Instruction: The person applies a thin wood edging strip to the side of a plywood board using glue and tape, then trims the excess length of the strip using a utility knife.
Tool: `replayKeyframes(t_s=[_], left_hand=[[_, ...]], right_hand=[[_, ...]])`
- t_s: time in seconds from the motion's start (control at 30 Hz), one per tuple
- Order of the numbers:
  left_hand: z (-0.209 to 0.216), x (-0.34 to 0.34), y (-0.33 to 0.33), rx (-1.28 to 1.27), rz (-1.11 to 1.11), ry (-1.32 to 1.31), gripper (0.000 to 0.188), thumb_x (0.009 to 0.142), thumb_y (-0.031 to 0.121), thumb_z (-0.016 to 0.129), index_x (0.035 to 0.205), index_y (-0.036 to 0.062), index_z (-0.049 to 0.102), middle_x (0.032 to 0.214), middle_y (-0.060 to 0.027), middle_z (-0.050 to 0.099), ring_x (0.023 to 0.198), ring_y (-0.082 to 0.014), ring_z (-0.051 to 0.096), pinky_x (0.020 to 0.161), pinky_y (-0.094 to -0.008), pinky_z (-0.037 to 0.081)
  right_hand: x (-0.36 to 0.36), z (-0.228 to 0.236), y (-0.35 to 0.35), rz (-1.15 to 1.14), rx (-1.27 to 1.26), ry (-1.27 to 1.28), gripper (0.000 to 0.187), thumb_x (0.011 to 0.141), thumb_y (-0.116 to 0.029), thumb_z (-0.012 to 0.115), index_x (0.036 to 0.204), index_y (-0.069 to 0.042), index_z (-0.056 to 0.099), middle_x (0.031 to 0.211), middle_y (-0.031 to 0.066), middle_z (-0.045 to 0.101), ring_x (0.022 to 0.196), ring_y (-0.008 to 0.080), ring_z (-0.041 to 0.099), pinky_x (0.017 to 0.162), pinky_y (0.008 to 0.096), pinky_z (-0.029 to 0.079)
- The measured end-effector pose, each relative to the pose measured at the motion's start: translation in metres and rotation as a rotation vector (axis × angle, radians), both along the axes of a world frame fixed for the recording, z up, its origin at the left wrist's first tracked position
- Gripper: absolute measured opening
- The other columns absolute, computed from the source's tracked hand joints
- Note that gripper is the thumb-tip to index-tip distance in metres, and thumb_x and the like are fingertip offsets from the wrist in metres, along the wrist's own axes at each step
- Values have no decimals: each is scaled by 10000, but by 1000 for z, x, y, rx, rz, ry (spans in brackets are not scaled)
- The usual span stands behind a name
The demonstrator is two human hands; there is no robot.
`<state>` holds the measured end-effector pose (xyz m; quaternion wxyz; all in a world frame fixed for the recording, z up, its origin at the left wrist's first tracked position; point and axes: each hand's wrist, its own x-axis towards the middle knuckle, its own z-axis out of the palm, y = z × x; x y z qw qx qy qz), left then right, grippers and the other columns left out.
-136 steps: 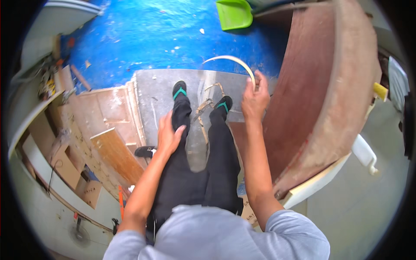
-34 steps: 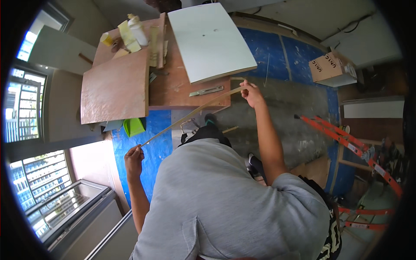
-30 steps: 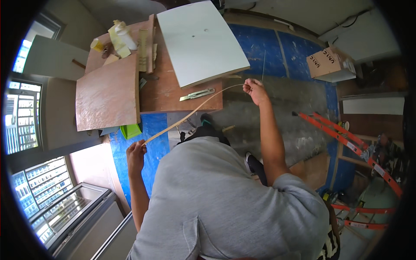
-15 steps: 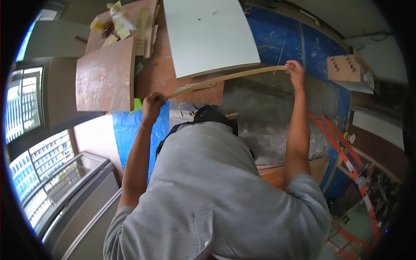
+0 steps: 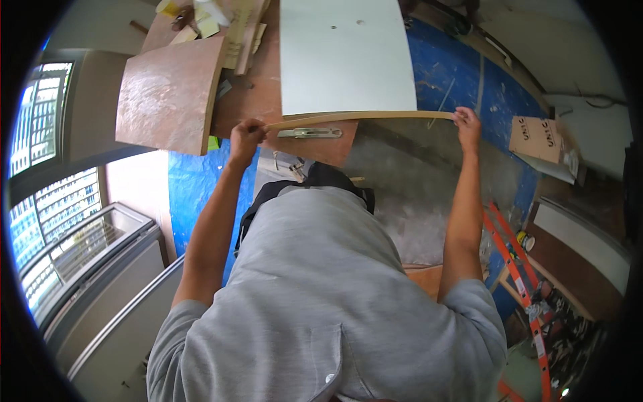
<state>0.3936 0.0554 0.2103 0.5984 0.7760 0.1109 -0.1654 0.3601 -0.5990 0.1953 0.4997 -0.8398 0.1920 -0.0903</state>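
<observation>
Spanning the space between both hands in the head view is a long narrow tan strip (image 5: 362, 116), material undetermined. It runs in a shallow bow along the near edge of a rectangular white panel (image 5: 345, 60); contact between the two cannot be confirmed from this angle. The left hand (image 5: 248, 142) grasps the strip's left end, fingers curled in. The right hand (image 5: 469, 127) pinches the opposite end. Neither hand is released. On the near side of the strip, a slim silver-grey knife-like tool (image 5: 309, 133) lies on a reddish-brown wooden table (image 5: 248, 110); whether a blade is exposed cannot be determined. A glossy brown rectangular board (image 5: 171, 94) sits to the left.

Risks noted. First, the strip is supported by hand only at its ends: uneven tension or a loosened pinch could let it twist or spring free. Second, bringing the hands together would deepen the bow and, if the material is brittle, might crease or crack it. Third, lowering the left hand carelessly could bring skin or strip against the tool. Fourth, the panel's right portion appears to reach past the table; its support is hidden, so pressure at that corner could tip or shift it
</observation>
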Motion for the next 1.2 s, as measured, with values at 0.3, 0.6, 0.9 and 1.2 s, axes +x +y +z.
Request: replayKeyframes(t_s=[0.3,0.6,0.9,1.2], left_hand=[[1,-6,-33,178,-71,-80,123,876,109,759,865,-3,708,728,-63,696,662,-128,638,630,-299,511],[54,-39,16,83,-368,123,96,901,66,686,965,11,730,681,-27,637,607,-92,567,557,-272,443],[32,-77,116,134,-793,351,123,839,61,673,932,4,730,805,-68,720,732,-176,678,655,-333,544],[27,-76,139,236,-915,274,192,842,222,760,873,35,787,726,-81,709,665,-173,669,634,-350,545]], right_hand=[[-17,4,-40,-66,3,39,262,908,-9,763,1163,-24,707,989,32,707,879,120,661,752,256,541],[22,51,24,-266,435,-43,198,929,-84,794,1097,-46,697,921,-5,682,772,79,630,670,228,517],[-29,78,145,-122,677,82,149,978,-169,753,1074,-69,699,804,-36,608,625,53,557,559,230,507],[-146,59,179,-407,856,-6,186,985,-117,727,1166,-100,687,892,-17,631,755,98,578,749,324,541]])
